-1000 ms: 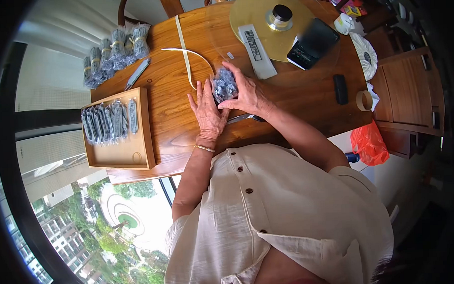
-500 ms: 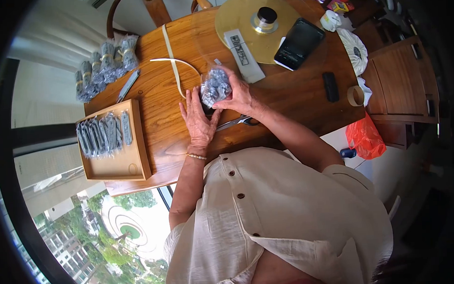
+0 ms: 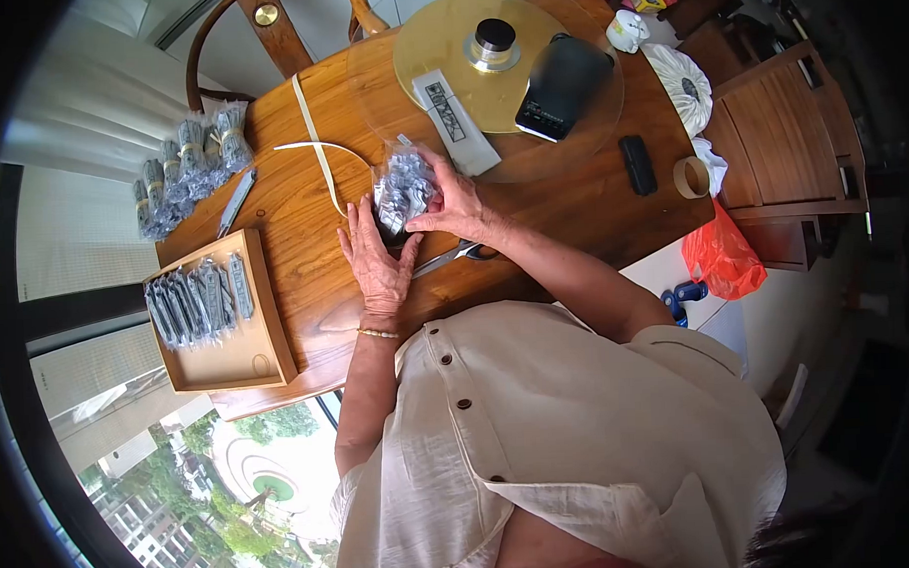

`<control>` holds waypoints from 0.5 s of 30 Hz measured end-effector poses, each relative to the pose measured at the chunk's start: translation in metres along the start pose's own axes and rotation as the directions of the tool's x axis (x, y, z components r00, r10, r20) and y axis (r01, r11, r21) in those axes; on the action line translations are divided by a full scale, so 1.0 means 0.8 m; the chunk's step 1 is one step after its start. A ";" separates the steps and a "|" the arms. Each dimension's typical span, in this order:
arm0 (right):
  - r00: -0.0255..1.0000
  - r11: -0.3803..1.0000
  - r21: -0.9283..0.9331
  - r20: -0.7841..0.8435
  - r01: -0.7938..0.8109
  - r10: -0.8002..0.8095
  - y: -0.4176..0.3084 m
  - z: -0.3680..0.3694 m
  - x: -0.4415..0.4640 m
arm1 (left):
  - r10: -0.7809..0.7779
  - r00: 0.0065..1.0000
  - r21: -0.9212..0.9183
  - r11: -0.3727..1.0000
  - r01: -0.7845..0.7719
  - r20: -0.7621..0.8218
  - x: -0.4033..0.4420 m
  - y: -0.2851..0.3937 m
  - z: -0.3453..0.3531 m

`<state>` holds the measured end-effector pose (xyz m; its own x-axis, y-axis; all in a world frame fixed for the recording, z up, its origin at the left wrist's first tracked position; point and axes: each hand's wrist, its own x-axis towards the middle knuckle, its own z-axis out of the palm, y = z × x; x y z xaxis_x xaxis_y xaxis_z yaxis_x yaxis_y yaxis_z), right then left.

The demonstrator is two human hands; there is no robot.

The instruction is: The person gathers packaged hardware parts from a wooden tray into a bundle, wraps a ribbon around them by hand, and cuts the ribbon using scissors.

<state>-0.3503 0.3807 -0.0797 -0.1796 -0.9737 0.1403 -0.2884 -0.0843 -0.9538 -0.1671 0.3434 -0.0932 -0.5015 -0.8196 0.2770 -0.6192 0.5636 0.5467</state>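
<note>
A bundle of small clear plastic packets (image 3: 405,186) with grey-blue contents stands on the wooden table between my hands. My right hand (image 3: 454,201) is wrapped round its right side, thumb toward the front and fingers at the back. My left hand (image 3: 379,265) lies along the bundle's left side, fingers apart and thumb spread, its fingertips close to the plastic; whether they press on it is hard to tell. Scissors (image 3: 456,255) lie just in front of the bundle, partly behind my left thumb. A cream strap (image 3: 319,149) lies to the left.
A wooden tray (image 3: 280,335) with several packets is at the left, with a cutter (image 3: 236,201) and several tied bundles (image 3: 192,163) behind it. A round glass turntable (image 3: 416,45) holds a jar and a phone (image 3: 560,85). A black case (image 3: 638,164) and tape roll (image 3: 690,178) lie right.
The camera view has shifted, so the table items appear further left and turned. My right hand stays round the bundle, which tilts and shows more of its underside. My left hand remains beside it.
</note>
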 end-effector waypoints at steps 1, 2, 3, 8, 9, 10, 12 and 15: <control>0.998 0.998 0.033 0.018 -0.055 0.055 -0.001 -0.001 -0.001 | -0.003 1.000 -0.003 1.000 0.003 0.002 -0.001 0.001 -0.001; 0.994 0.992 0.066 0.038 -0.109 0.107 -0.003 -0.004 -0.004 | -0.006 1.000 -0.004 1.000 0.007 0.003 -0.001 0.002 -0.003; 0.986 0.982 0.096 0.060 -0.164 0.158 -0.005 -0.006 -0.007 | -0.010 1.000 -0.006 1.000 0.010 0.005 -0.002 0.003 -0.005; 0.989 0.975 0.166 0.036 -0.148 0.144 0.006 -0.014 -0.036 | -0.009 1.000 -0.032 0.999 0.009 0.008 -0.015 0.001 -0.022; 0.990 0.980 0.141 0.023 -0.142 0.140 0.007 -0.017 -0.045 | -0.007 1.000 -0.029 1.000 0.007 0.001 -0.018 -0.001 -0.025; 0.986 0.979 0.116 0.025 -0.167 0.165 0.004 -0.020 -0.055 | 0.021 1.000 -0.049 0.999 -0.022 -0.020 -0.021 -0.003 -0.028; 0.988 0.984 0.095 0.045 -0.154 0.150 -0.003 -0.027 -0.073 | 0.017 0.998 -0.121 0.992 -0.024 -0.058 -0.035 -0.010 -0.040; 0.953 0.939 0.201 0.177 -0.278 0.244 -0.007 -0.027 -0.100 | -0.098 0.992 -0.089 0.992 0.091 -0.077 -0.061 -0.009 -0.065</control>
<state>-0.3546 0.4637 -0.0801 -0.0752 -0.9864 -0.1460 -0.0321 0.1487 -0.9884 -0.1071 0.3739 -0.0695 -0.3910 -0.8762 0.2820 -0.6056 0.4756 0.6381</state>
